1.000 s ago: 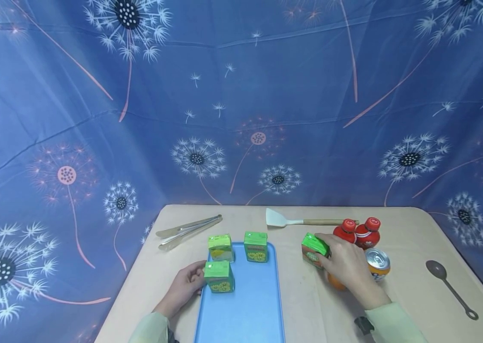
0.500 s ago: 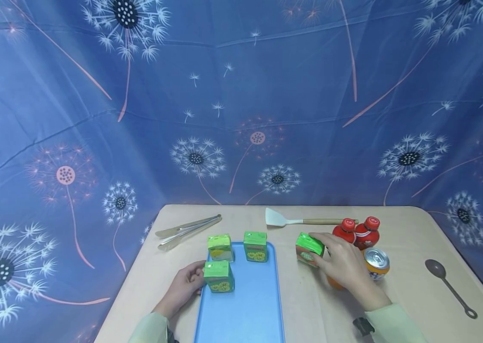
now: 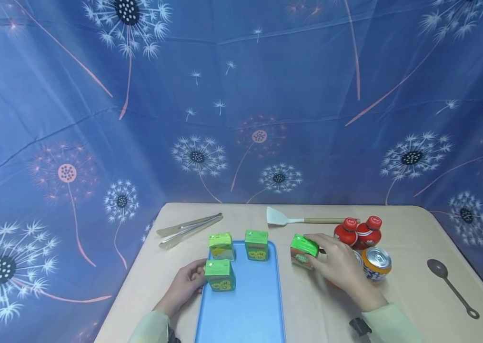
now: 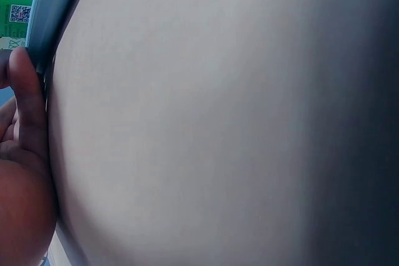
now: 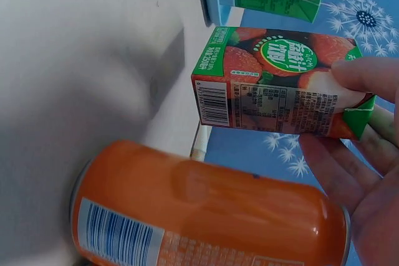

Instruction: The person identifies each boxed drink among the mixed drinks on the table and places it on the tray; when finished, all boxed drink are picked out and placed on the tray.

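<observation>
My right hand (image 3: 341, 263) pinches a juice carton (image 3: 303, 251) with a green top, thumb on one side and fingers on the other. Strawberries show on its front in the right wrist view, where the carton (image 5: 274, 82) hangs above the table, apart from its shadow. An orange can (image 5: 206, 204) stands close beside that hand. On the left, my left hand (image 3: 183, 288) grips the left rim of the blue tray (image 3: 247, 314), with fingers (image 4: 28, 91) curled against the edge. Three green cartons stand on the tray: front left (image 3: 220, 276), back left (image 3: 221, 247), back right (image 3: 256, 246).
Metal tongs (image 3: 189, 230) lie at the back left. A white spatula (image 3: 284, 218) with a wooden handle lies along the back. Two red bottles (image 3: 367, 233) and an orange can (image 3: 376, 264) stand right of my right hand. A dark spoon (image 3: 451, 288) lies far right.
My right hand has carried the strawberry carton a short way left towards the tray, uncovering more of the cans behind it. The left hand and the tray have stayed put.
</observation>
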The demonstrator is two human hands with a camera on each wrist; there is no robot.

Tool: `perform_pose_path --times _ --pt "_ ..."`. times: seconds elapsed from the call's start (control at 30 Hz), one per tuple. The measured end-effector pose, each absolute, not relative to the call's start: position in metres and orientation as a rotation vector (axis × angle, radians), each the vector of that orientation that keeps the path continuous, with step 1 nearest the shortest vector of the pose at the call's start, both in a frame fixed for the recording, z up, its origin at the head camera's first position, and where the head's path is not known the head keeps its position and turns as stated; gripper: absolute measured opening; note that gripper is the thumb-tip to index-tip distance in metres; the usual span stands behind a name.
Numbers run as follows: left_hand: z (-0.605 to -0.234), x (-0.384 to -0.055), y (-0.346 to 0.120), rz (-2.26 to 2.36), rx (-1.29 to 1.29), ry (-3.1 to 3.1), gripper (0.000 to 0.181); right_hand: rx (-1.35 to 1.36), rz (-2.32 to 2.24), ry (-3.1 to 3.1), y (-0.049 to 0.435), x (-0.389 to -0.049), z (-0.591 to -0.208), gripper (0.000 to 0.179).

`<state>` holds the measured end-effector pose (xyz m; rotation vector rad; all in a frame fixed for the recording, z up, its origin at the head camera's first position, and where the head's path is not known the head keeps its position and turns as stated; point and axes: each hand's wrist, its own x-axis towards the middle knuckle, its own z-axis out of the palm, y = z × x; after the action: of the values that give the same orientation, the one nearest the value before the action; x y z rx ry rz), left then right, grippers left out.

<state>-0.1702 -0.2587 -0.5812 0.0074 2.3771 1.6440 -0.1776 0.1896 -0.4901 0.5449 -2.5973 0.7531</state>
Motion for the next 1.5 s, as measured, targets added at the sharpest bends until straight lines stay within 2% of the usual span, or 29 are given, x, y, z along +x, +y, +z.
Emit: perform_pose_path --times 0.43,0.87,1.5 --pt "-0.580 -0.173 -0.259 1.664 0.033 2.380 0.055 0.671 0.867 -2.534 0.169 -0.176 -0.496 0.051" --pt "-0.582 -0.172 -0.258 1.668 0.021 2.391 0.057 0.700 1.020 -2.583 0.135 -0.171 -0.498 0.044" --pt "-0.583 -0.171 -0.258 1.708 0.021 2.371 0.058 0.811 1.114 -2.585 0.092 -0.170 -0.506 0.046"
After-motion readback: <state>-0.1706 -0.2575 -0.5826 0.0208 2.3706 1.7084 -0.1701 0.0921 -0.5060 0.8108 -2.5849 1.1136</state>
